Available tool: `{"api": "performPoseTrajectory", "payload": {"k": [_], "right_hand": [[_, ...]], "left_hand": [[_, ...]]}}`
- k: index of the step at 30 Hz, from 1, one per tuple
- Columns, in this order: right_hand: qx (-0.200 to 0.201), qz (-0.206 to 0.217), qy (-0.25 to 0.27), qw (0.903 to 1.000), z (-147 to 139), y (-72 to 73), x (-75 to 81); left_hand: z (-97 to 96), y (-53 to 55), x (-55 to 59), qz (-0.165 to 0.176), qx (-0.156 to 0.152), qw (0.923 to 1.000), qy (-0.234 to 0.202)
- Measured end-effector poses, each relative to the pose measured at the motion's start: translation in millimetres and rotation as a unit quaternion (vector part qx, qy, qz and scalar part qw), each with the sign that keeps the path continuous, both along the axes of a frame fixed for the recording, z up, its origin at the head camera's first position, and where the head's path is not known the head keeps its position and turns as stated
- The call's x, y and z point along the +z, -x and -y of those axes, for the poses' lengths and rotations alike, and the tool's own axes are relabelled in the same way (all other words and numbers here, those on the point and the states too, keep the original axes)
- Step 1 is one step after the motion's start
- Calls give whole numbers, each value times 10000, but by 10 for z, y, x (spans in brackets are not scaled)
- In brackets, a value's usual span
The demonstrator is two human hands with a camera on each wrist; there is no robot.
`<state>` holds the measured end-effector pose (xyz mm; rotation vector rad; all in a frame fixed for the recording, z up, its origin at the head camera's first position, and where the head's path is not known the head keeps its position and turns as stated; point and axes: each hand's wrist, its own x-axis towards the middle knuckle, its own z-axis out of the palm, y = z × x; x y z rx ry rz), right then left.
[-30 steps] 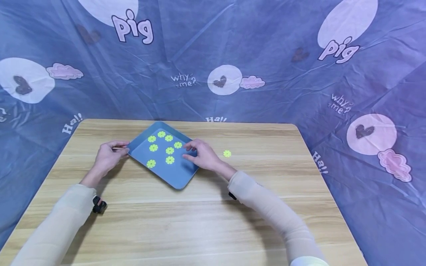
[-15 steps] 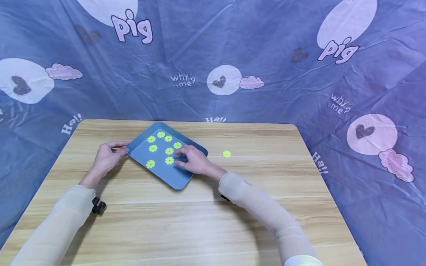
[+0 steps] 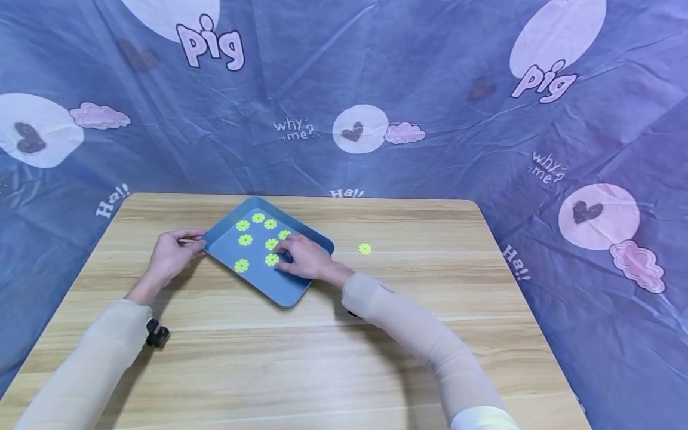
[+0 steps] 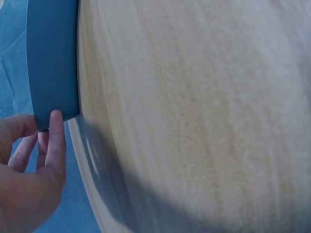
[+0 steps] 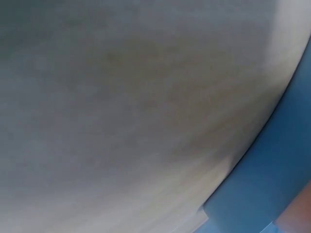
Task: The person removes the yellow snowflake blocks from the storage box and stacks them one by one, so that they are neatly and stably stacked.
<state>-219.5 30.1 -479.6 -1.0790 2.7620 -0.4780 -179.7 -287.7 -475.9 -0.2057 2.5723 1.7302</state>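
Observation:
A blue shallow tray (image 3: 287, 288) stands turned cornerwise on the table, its wall (image 4: 53, 58) filling the upper left of the left wrist view. My left hand (image 3: 171, 255) pinches the tray's left corner, thumb on one side of the wall and a fingertip on the other. Inside lie several flat yellow-green discs with notched edges, like citrus slices. Over the tray's right half reaches my right hand (image 3: 307, 258), thumb and fingers spread apart. Its fingertips are right at the disc (image 3: 271, 260) nearest them, and partly cover another disc (image 3: 271, 244). Only a sliver of that hand (image 5: 297, 213) shows in the right wrist view.
One loose yellow-green disc (image 3: 365, 249) lies on the wooden table (image 3: 301, 370) right of the tray. A blue printed cloth (image 3: 301, 71) hangs close behind the table's far edge and along both sides.
My right hand has moved left from the tray's right edge to over the discs, fingertips now at the nearest ones. The left hand keeps its grip on the corner; the tray stays in place.

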Motion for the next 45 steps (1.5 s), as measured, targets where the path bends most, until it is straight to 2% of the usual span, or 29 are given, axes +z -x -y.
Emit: {"api": "performPoseTrajectory", "payload": {"k": [15, 33, 40, 45], "right_hand": [[5, -8, -288, 9996, 127, 86, -12], [68, -7, -499, 9987, 153, 89, -8], [78, 185, -354, 9992, 148, 108, 6], [-103, 453, -184, 9987, 114, 111, 22]], "left_hand": [[21, 67, -9, -30, -30, 10000, 14], [18, 60, 16, 6, -60, 10000, 32], [24, 63, 9, -12, -58, 10000, 78], [28, 65, -3, 1, -42, 9999, 113]]}}
